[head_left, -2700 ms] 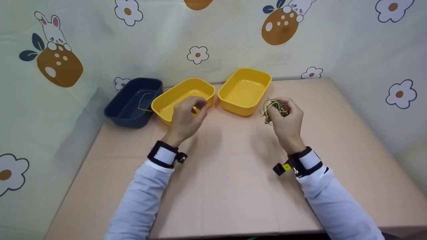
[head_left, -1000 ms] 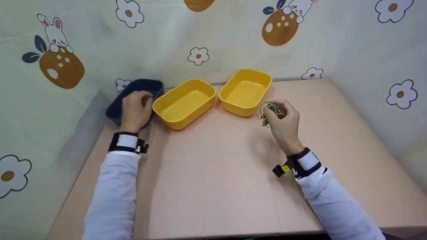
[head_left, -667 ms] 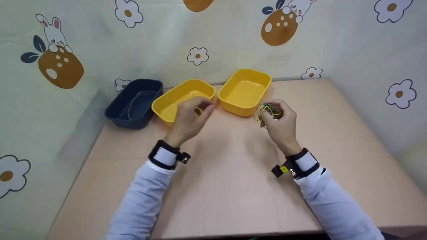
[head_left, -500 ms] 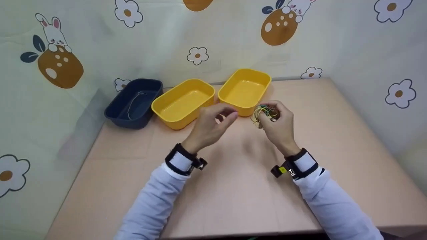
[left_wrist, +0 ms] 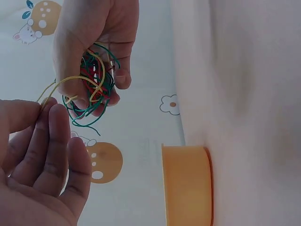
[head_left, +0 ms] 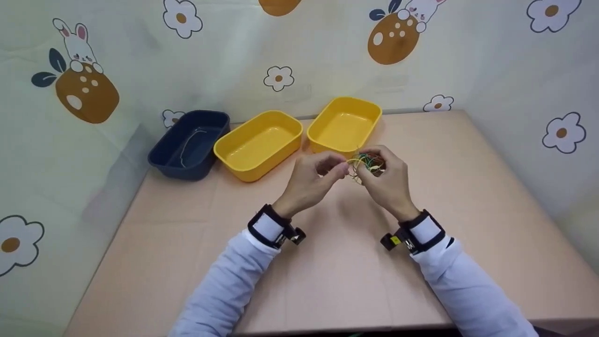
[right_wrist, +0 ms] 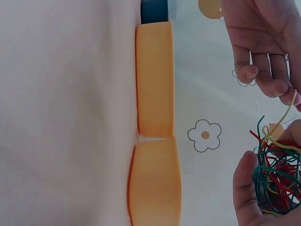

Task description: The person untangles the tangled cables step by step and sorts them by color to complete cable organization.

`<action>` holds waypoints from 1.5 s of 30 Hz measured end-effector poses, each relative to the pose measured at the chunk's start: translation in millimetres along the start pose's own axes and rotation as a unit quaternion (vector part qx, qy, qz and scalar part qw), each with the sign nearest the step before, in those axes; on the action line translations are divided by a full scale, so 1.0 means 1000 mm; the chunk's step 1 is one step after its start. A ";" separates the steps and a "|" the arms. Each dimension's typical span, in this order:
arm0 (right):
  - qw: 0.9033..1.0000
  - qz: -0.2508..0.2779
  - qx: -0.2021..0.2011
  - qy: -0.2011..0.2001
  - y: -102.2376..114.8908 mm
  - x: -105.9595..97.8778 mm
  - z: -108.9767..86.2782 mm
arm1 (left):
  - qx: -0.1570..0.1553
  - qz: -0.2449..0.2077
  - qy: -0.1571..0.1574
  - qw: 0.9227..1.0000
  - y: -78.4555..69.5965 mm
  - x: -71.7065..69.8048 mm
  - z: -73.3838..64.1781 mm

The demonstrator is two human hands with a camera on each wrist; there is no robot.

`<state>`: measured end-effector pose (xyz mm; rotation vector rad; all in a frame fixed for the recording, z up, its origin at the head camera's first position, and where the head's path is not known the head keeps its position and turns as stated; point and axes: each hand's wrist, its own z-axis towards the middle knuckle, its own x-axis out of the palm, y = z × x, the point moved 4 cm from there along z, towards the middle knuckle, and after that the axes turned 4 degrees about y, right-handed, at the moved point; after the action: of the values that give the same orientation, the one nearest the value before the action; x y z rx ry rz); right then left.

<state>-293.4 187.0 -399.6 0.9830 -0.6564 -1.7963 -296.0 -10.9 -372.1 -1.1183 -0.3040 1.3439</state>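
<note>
The left hand (head_left: 306, 182) pinched a yellow strand (left_wrist: 66, 79) between its thumb and fingertips. The strand ran in a loose arc from there toward 3 o'clock in the head view, into a tangled bundle (left_wrist: 96, 84) of yellow, green and red strands. The right hand (head_left: 388, 185) was clamped on that bundle, thumb on the near side and fingers curled behind, with loops and a loose green end spilling out. The 2 hands held it up off the table (head_left: 327, 281), their fingertips just beside each other.

From the left hand, the right yellow box (head_left: 323, 146) stood at 1 o'clock and the middle yellow box (head_left: 262, 171) at 10 o'clock. The dark blue box (head_left: 187, 172) lay between 9 and 10 o'clock, farthest off, with 1 thin pale strand (head_left: 182, 149) curved along its inside. All 3 boxes sat upright near the table's 12 o'clock edge. Behind them hung a pale backdrop (head_left: 224, 56) printed with flowers, rabbits and brown fruit. Black-and-white straps circled the 2 wrists, where white sleeves (head_left: 224, 285) ended, the arms reaching in from about 7 and 5 o'clock.
</note>
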 end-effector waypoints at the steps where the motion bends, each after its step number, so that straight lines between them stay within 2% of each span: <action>1: 1.000 0.003 0.002 0.001 -0.001 0.000 0.000 | -0.005 -0.011 -0.001 1.000 0.000 -0.001 0.000; 5: 0.999 0.039 0.020 0.008 -0.004 -0.001 0.002 | -0.027 -0.064 -0.008 0.998 0.003 -0.006 0.000; 8: 0.996 0.078 0.045 0.012 -0.007 -0.002 0.003 | -0.041 -0.110 -0.012 0.993 0.005 -0.010 0.000; 11: 0.990 0.113 0.080 0.012 -0.010 -0.005 0.004 | -0.053 -0.143 -0.014 0.988 0.006 -0.013 0.000; 14: 0.983 0.143 0.116 0.014 -0.013 -0.006 0.004 | -0.058 -0.155 -0.017 0.986 0.006 -0.017 0.000; 20: 0.975 0.165 0.151 0.017 -0.017 -0.009 0.005 | -0.051 -0.152 -0.008 0.987 0.004 -0.024 -0.001; 29: 0.967 0.167 0.191 -0.018 -0.023 -0.018 0.006 | -0.023 -0.155 -0.015 0.987 -0.004 -0.039 0.000; 35: 0.966 0.158 0.201 -0.026 -0.025 -0.022 0.006 | -0.012 -0.134 -0.050 0.990 0.000 -0.053 0.000; 40: 0.964 0.175 0.194 -0.043 -0.025 -0.021 0.006 | -0.023 -0.134 -0.087 0.987 0.007 -0.062 0.000; 45: 0.963 0.181 0.193 -0.053 -0.027 -0.022 0.006 | -0.035 -0.128 -0.110 0.985 0.009 -0.064 -0.001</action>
<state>-306.8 218.2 -409.7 0.9459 -1.2062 -1.4300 -318.6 -69.2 -353.8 -0.9513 -0.6403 1.2338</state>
